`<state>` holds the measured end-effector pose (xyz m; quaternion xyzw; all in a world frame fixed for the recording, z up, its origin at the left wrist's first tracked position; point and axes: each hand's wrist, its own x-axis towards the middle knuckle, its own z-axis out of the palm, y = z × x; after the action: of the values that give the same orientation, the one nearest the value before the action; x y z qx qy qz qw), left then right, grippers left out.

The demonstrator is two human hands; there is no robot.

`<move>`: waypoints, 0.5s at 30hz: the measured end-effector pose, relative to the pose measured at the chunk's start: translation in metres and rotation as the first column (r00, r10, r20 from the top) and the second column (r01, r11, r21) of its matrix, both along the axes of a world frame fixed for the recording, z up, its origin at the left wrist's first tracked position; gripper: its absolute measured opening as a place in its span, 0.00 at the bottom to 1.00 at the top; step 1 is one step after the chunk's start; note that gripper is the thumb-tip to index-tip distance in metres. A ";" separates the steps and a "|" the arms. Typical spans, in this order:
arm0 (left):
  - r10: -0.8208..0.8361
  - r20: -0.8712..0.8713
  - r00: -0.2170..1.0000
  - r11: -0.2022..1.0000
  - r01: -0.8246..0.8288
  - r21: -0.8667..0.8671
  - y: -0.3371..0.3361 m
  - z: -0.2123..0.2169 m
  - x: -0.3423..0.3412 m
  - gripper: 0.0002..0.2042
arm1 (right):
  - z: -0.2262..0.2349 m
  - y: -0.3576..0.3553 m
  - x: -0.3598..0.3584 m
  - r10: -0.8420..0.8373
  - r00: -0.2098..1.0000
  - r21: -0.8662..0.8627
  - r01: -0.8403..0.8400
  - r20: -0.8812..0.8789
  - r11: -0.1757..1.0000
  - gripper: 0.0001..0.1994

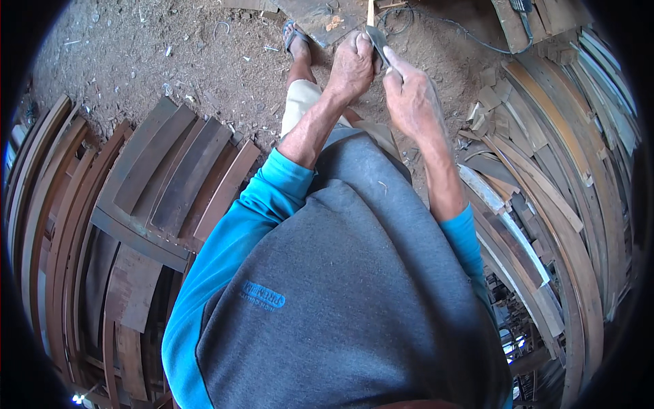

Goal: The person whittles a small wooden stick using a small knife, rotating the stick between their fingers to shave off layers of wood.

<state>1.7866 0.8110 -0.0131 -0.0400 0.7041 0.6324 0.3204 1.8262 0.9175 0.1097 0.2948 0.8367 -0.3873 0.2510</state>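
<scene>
Both hands meet out in front of my body, at the top of the view. My left hand (352,65) is closed, its fingertips at the left edge of a flat, dark grey, blade-like piece (377,42). Closed around the lower end of that piece is my right hand (413,95), with the index finger laid along it. From the far end of the grey piece a narrow pale wooden strip (370,12) points away from me; whether the two are joined I cannot tell. My fingers hide part of the grey piece.
Stacked dark boards (160,170) stand at my left, and long planks (545,184) with offcuts pile up on the right. Ahead, a board (320,17) lies on the dirt floor (204,61) near my sandalled foot. A cable (470,37) runs to a tool at the far right.
</scene>
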 end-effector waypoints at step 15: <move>-0.008 0.063 0.998 1.000 0.009 -0.019 0.004 0.010 -0.004 0.24 | -0.033 0.019 -0.024 0.036 0.997 0.055 -0.032 -0.066 0.998 0.24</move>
<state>1.7821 0.8145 -0.0030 -0.0599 0.6999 0.6226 0.3447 1.8017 0.9369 0.0764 0.2742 0.8597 -0.3698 0.2214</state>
